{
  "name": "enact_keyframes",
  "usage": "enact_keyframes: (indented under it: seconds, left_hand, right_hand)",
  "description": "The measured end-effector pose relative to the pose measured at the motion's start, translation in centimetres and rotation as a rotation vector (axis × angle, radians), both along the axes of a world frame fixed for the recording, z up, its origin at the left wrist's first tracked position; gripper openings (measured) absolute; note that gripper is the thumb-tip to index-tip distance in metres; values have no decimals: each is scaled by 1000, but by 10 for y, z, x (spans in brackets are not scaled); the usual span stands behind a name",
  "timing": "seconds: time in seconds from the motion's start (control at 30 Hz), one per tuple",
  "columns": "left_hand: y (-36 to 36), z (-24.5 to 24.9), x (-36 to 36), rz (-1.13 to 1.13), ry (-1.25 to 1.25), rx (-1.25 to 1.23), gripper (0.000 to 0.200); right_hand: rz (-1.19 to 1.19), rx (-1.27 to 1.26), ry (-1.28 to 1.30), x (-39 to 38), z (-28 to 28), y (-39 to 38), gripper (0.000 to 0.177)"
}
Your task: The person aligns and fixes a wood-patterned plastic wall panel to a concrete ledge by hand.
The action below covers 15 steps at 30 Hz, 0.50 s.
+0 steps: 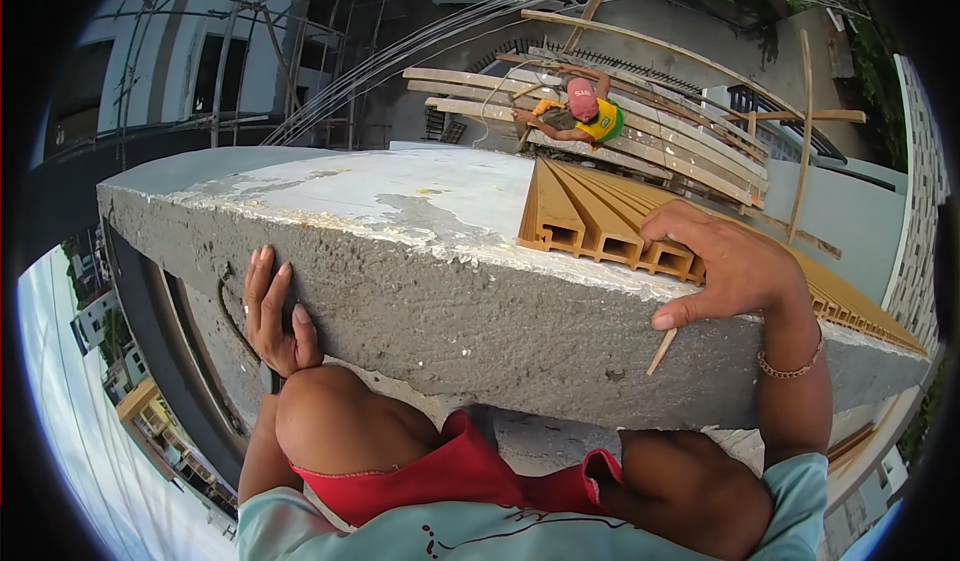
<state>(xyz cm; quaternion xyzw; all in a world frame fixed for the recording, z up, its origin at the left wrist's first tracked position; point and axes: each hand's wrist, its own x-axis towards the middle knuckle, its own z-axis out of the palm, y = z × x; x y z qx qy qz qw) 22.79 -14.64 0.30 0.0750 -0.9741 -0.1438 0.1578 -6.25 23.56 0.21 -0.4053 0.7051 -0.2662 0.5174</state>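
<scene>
My left hand (272, 311) lies flat with fingers apart against the rough outer face of a concrete ledge (400, 261). My right hand (722, 266) grips the ledge's top edge, its fingers resting over the end of a long orange hollow-channel panel (590, 223) that lies on top of the ledge. A thin wooden sliver (661, 351) hangs just under my right thumb. My bare knees and red shorts (440, 476) press close to the ledge.
Another person in a pink cap and yellow vest (585, 111) works on wooden planks and scaffolding (650, 131) beyond the ledge. Steel rods arc overhead. Buildings stand at left, and a long drop to rooftops shows at lower left.
</scene>
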Motion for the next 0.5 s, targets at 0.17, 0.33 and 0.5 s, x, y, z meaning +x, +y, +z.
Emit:
enact_keyframes:
  seconds: [0.17,0.33,0.5]
  left_hand:
    - [-1,0,0,-5,0,-3,40]
    - [-1,-1,0,-6,6,4,40]
    - [0,0,0,-4,-1,0,40]
  right_hand:
    - [5,12,9,0,0,-1,77]
    - [3,15,8,0,0,-1,77]
    - [0,-12,12,1,-1,-1,77]
